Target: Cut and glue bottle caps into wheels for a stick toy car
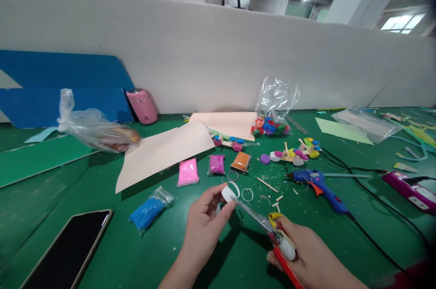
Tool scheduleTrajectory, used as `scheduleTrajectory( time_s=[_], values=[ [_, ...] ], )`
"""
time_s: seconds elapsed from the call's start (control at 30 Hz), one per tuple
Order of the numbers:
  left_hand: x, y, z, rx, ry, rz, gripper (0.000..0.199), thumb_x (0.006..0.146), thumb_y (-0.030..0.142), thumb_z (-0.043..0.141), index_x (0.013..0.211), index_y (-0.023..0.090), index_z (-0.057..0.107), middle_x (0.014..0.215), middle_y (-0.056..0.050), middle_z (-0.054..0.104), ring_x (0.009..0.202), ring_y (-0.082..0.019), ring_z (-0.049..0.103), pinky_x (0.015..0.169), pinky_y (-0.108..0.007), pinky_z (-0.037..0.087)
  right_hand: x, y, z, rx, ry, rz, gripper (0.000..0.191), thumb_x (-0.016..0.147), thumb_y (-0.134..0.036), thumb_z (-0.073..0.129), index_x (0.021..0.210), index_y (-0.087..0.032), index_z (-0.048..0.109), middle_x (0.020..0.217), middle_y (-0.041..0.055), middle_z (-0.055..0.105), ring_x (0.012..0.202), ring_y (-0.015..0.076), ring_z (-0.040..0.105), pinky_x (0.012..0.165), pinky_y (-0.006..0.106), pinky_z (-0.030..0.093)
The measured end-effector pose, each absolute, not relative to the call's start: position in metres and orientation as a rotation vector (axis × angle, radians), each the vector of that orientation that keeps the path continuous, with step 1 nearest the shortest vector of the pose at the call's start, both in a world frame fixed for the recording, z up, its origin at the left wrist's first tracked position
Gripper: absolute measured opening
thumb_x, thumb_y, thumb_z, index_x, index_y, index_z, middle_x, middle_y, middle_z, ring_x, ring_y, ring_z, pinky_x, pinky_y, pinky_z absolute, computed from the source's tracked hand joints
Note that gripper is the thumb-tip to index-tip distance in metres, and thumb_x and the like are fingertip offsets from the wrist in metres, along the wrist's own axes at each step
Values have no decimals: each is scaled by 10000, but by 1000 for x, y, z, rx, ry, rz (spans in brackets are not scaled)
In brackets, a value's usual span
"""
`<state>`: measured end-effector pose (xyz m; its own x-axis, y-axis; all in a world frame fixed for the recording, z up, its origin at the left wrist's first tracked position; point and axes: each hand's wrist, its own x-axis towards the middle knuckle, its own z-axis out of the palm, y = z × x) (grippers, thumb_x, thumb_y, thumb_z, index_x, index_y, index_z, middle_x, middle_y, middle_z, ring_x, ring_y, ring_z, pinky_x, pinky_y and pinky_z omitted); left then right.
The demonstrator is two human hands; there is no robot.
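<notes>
My left hand (207, 218) pinches a small white plastic cap (227, 193) between thumb and fingertips. A thin white strip curls up from the cap's rim. In my right hand (306, 250) is a pair of scissors (254, 215) with red and yellow handles, its blade tips touching the cap. A small rounded white piece (288, 250) shows by the scissors' handles; what it is I cannot tell. Just beyond the cap lie a thin white ring (247, 195) and a purplish ring (233, 175) on the green table (146, 252).
Clay packets lie ahead: pink (188, 172), purple (216, 164), orange (241, 161) and blue (151, 208). At right is a blue glue gun (318, 184) with a cord, near stick-and-cap models (294, 155). A bag of colored caps (270, 125) stands behind. A phone (70, 252) lies front left.
</notes>
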<state>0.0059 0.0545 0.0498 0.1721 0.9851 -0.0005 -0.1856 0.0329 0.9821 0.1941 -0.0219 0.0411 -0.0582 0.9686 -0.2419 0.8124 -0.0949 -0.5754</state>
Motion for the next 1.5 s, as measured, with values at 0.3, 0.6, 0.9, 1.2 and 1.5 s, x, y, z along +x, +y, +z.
scheduleTrajectory(
  time_s=[0.3, 0.6, 0.9, 1.2, 1.5],
  values=[
    [9, 55, 52, 897, 905, 1173, 241, 624, 184, 679, 861, 166, 642, 802, -38, 676, 730, -144, 607, 698, -240, 471, 194, -22, 40, -1967, -1882, 921, 247, 670, -408, 583, 681, -221, 421, 607, -35, 540, 517, 125, 452, 457, 208, 278],
    [5, 57, 47, 897, 774, 1057, 210, 729, 187, 599, 936, 162, 623, 748, -24, 650, 680, -120, 590, 709, -238, 438, 194, -21, 39, -1978, -1871, 927, 252, 677, -427, 579, 690, -225, 429, 608, -37, 546, 513, 127, 447, 454, 208, 278],
    [4, 55, 45, 928, 797, 1081, 227, 720, 177, 608, 946, 174, 629, 783, -15, 658, 663, -106, 600, 680, -214, 446, 196, -23, 36, -2000, -1867, 923, 232, 696, -419, 559, 685, -222, 437, 615, -31, 552, 513, 128, 458, 459, 211, 285],
    [5, 56, 49, 960, 834, 1107, 214, 700, 161, 627, 914, 164, 635, 768, -12, 679, 645, -102, 610, 654, -200, 468, 195, -22, 35, -1991, -1845, 917, 224, 698, -413, 558, 681, -228, 433, 622, -30, 549, 523, 132, 450, 463, 212, 292],
    [6, 55, 48, 962, 865, 1117, 232, 675, 167, 651, 907, 164, 640, 797, -15, 693, 689, -105, 625, 659, -178, 485, 194, -23, 39, -1911, -1844, 960, 241, 677, -390, 581, 682, -230, 401, 605, -48, 511, 496, 113, 408, 449, 201, 284]
  ],
)
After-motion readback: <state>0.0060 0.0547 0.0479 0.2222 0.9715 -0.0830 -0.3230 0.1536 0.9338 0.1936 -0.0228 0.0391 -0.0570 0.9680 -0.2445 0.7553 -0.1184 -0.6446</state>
